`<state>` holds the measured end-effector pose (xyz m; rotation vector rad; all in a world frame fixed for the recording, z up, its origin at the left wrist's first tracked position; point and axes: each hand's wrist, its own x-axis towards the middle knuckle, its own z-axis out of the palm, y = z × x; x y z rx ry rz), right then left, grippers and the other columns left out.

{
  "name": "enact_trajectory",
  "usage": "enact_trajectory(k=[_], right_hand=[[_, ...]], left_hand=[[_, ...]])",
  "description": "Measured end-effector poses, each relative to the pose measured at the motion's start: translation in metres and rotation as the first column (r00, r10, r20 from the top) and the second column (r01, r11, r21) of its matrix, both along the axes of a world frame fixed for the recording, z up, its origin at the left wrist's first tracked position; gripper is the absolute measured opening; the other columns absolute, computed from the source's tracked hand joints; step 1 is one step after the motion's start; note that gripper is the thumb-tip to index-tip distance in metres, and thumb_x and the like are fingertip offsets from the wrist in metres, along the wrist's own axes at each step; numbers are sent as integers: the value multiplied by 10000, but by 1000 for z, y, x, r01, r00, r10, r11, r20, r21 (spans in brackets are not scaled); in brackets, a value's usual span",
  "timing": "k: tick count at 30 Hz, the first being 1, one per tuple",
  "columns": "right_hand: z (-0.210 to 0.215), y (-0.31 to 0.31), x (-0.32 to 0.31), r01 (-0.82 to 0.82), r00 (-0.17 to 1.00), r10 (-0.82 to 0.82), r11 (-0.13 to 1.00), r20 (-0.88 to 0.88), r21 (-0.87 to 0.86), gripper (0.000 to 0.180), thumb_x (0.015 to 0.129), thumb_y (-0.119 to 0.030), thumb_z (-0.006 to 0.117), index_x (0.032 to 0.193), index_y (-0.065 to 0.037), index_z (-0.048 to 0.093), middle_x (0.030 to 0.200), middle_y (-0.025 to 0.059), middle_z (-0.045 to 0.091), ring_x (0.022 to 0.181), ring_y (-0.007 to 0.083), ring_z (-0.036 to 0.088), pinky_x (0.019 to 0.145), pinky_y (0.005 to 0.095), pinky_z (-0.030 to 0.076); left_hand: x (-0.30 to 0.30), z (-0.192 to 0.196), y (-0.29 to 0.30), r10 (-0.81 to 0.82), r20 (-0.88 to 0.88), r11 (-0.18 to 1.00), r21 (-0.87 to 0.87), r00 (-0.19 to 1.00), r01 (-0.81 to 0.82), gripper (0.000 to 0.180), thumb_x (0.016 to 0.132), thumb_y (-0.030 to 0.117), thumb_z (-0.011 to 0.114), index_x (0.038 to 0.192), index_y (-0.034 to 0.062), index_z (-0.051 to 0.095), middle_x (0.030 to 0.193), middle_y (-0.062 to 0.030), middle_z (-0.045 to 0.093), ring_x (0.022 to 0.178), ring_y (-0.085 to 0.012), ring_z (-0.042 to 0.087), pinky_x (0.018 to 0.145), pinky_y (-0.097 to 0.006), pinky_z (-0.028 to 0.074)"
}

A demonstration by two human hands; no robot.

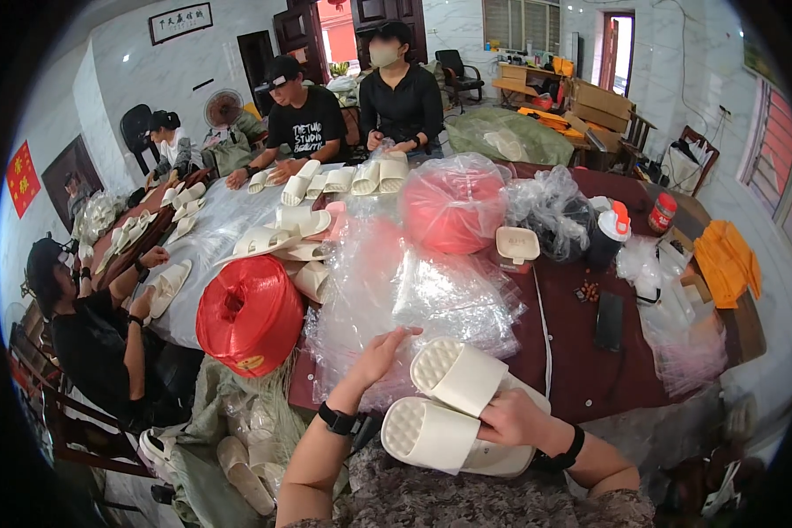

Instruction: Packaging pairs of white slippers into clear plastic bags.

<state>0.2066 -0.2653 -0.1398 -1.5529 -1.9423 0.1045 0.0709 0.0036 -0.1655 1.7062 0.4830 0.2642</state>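
Two cream slippers [440, 433] sit in the tightly curled right hand [515, 417].

Slippers [431, 436] cream, footbeds [408, 417] bump-patterned. Plastic roll [253, 308] red. Tablecloth [572, 356] maroon. Wristwatch [337, 418] black. Orange bags [728, 263].

Maroon tabletop [574, 365] passable right of slippers [458, 377]; red roll [247, 315] blocks left.
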Motion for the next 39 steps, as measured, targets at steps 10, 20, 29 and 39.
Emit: enact_trajectory(k=[10, 20, 29, 39], right_hand=[[1, 24, 30, 310, 948, -305, 950, 95, -34, 288, 866, -290, 665, 769, -20, 645, 690, 153, 662, 628, 342, 657, 622, 451, 524], [12, 46, 16, 455, 873, -472, 879, 122, 140, 271, 853, -263, 665, 785, 0, 661, 698, 189, 656, 669, 357, 660, 671, 456, 515], [-5, 105, 28, 332, 942, -319, 930, -102, 157, 292, 893, -318, 602, 945, -42, 681, 865, 127, 678, 836, 346, 655, 744, 479, 507], [5, 215, 32, 681, 712, -680, 730, -172, -68, 366, 943, -331, 530, 860, -14, 692, 841, 225, 689, 801, 421, 664, 743, 509, 511]], left_hand=[[-16, 37, -25, -45, -68, 966, 252, 997, 61, 475, 1061, 365, 356, 1409, 103, 544, 1311, -203, 610, 1195, -283, 580, 1050, -374, 410], [-15, 67, -70, -150, -44, 339, 936, 988, 94, 471, 996, 280, 449, 1465, 273, 481, 1608, -184, 237, 1464, -475, 186, 1160, -595, 227], [-7, 87, -78, -444, 56, 495, 848, 894, 193, 450, 1037, 270, 384, 1466, 179, 484, 1622, -147, 231, 1495, -414, 159, 1206, -529, 133], [-23, 101, -74, -605, 120, 580, 744, 787, 332, 447, 1027, 253, 390, 1416, 92, 541, 1602, -160, 283, 1505, -368, 172, 1215, -462, 148]])
